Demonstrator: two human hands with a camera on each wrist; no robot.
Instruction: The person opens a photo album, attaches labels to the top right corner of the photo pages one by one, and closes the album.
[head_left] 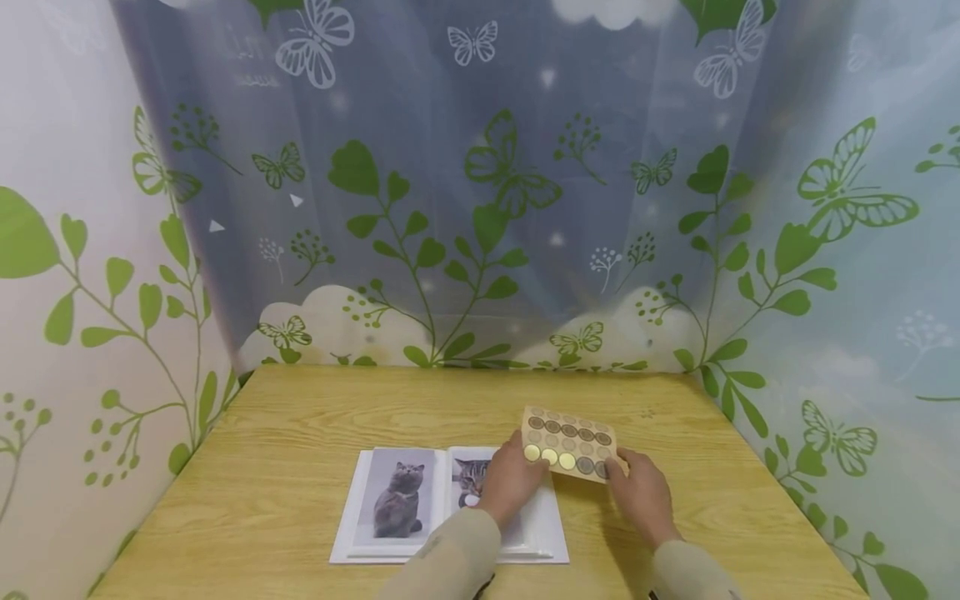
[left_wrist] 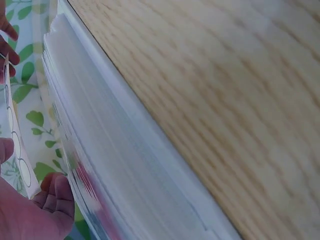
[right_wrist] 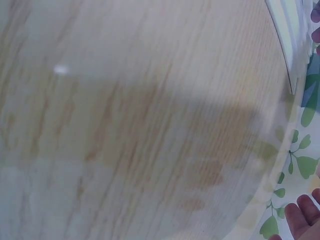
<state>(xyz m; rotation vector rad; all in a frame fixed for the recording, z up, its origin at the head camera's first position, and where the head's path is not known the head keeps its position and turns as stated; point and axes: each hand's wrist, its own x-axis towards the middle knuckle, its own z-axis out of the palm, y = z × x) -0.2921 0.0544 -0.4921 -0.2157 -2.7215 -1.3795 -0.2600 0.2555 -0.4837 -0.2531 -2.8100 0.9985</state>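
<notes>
A tan sheet of round stickers [head_left: 572, 445], with gold and dark circles in rows, is raised and tilted above the table. My left hand [head_left: 514, 482] pinches its left edge, thumb on the front near the gold circles. At the lower right corner, my right hand [head_left: 647, 497] grips the sheet between thumb and fingers. In the left wrist view the sheet [left_wrist: 18, 150] appears edge-on beside the left hand [left_wrist: 42, 212]. Only the fingers of the right hand [right_wrist: 304, 217] show in the right wrist view. Below the left forearm lies an open photo album [head_left: 442, 546], partly covered.
Cat pictures fill the album's pages; a grey cat photo [head_left: 401, 496] is on the left one. The wood-grain table [head_left: 285, 433] extends around it. Curtains [head_left: 420, 167] printed with leaves and butterflies enclose the back and both sides.
</notes>
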